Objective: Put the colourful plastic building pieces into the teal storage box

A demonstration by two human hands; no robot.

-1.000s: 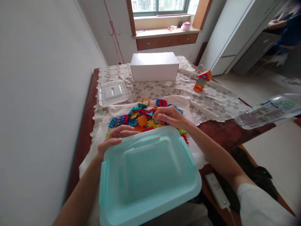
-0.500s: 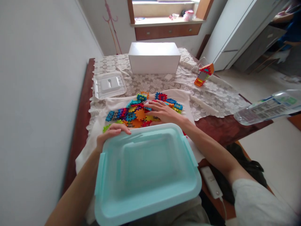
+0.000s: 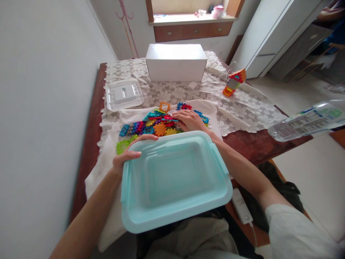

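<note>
A light turquoise plastic storage box (image 3: 175, 176) is tilted toward me at the front of the table. My left hand (image 3: 132, 151) grips its far left corner, thumb inside the rim and fingers outside. Beyond the box lies a pile of colourful interlocking plastic building tiles (image 3: 160, 130) on a white cloth (image 3: 110, 176). Over the right part of the pile, my right hand (image 3: 190, 120) is curled around some red, teal and white tiles at its fingertips. The box's far rim hides the near part of the pile.
A clear plastic lid (image 3: 124, 94) lies at the left, and a white box (image 3: 176, 68) stands at the back. An assembled tile house (image 3: 234, 82) sits at the right. A plastic bottle (image 3: 304, 120) is at the right edge, above a white power strip (image 3: 242, 205).
The turquoise box has shifted right and away from me. My left hand has moved along with it. My right hand has drawn its fingers in over the tiles, and some tiles have shifted.
</note>
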